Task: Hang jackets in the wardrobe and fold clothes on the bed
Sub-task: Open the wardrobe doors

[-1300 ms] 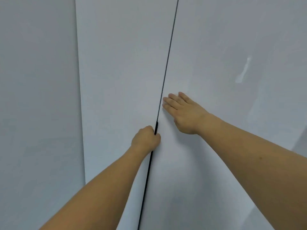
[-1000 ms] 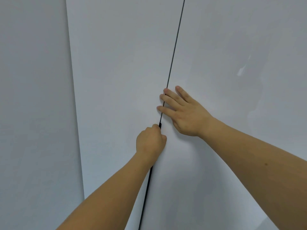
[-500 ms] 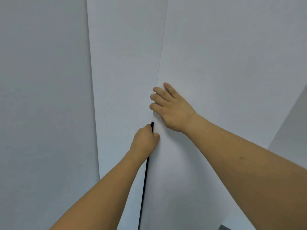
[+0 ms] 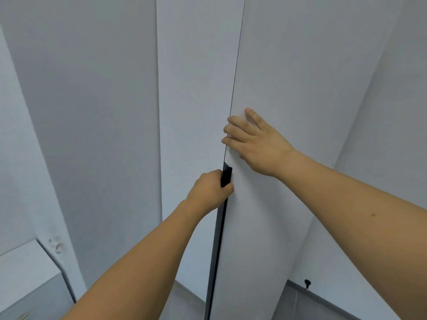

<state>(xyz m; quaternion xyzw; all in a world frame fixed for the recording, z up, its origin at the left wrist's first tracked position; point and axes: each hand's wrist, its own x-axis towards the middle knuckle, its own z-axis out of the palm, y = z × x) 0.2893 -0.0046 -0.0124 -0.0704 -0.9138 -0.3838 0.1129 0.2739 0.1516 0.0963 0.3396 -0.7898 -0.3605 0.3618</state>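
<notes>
1. The wardrobe filled nearly the whole view, its pale doors close in front; the right door stood just ajar, its edge proud of the left door
2. These doors looked like tall, stiff, smooth panels, likely light on their hinges; a flat palm would probably slip on such a face, so the edge was the sensible place to take hold
3. The right hand lay spread on the right door, fingers reaching its left edge
4. The left hand was curled round the dark handle strip running down that edge, thumb on the door face
5. A low grey cabinet sat at the near left, cut off by the frame
6. A small dark knob showed at the lower right; what it belonged to was unclear
7. The wardrobe's inside, any jackets, clothes and the bed were all out of sight
</notes>
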